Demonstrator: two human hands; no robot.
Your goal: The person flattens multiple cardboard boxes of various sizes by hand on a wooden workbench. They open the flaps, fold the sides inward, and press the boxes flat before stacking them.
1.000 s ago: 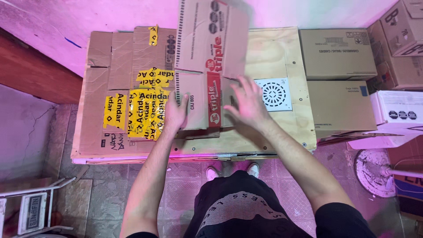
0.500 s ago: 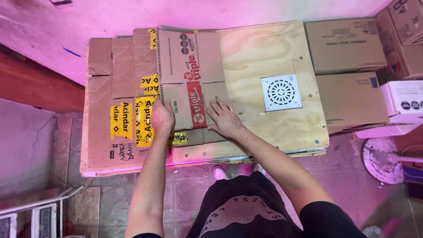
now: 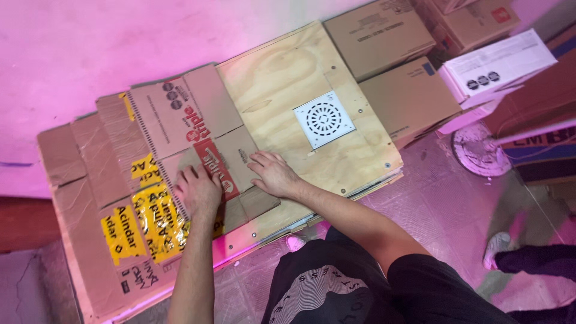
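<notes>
Both hands lie flat on a flattened carton with red print. The left hand presses its lower left part, fingers spread open and gripping nothing. The right hand rests palm down on the carton's right edge, fingers likewise open and empty. The carton lies on top of a plywood board and overlaps a larger sheet of cardboard to the left, which carries yellow tape. A white square grille sits on the board, well to the right of the hands. Closed boxes stand beside the board's right edge. Another person's shoe shows on the tiled floor at right.
</notes>
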